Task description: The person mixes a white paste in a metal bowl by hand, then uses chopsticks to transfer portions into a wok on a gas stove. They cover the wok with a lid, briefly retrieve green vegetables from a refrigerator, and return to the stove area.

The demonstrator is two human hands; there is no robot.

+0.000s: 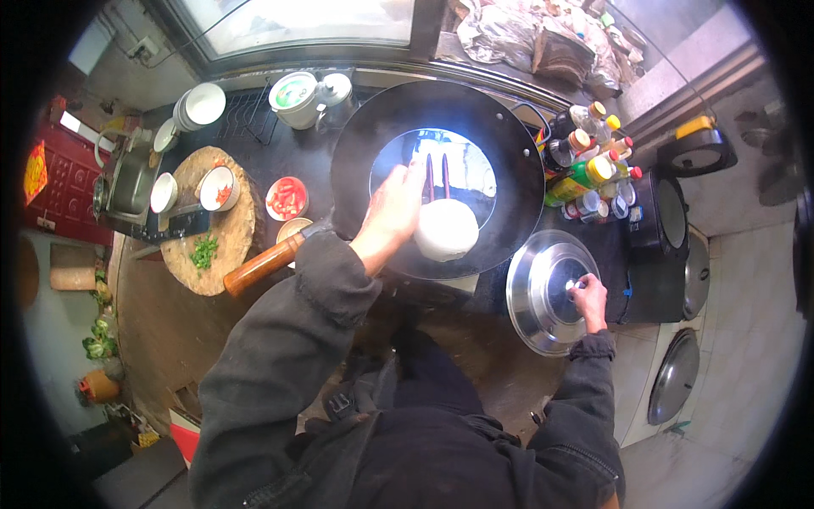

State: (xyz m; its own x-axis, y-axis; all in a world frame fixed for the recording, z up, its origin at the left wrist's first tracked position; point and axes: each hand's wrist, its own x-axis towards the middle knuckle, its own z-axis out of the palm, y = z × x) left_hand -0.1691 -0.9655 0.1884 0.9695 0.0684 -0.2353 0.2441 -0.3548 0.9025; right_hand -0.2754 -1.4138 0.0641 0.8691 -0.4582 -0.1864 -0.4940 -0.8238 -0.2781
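My left hand [391,207] is over a large dark wok [356,153] that holds clear liquid. It grips the side of a white bowl [446,230], whose pale rounded surface faces me; some of my fingers are hidden. Two dark chopsticks [446,178] stick out past the bowl's far edge, above the liquid. To the right of the wok, my right hand [590,299] holds the knob of a round metal lid [537,305], which is tilted near the counter's front edge. The wok's wooden handle [261,266] points to the lower left.
A round wooden chopping board [241,235] carries chopped greens [204,252], a cleaver [184,224] and small bowls. Beside it stands a bowl of red pieces [287,198]. Several sauce bottles [577,181] crowd the wok's right side. A sink [130,184] is far left.
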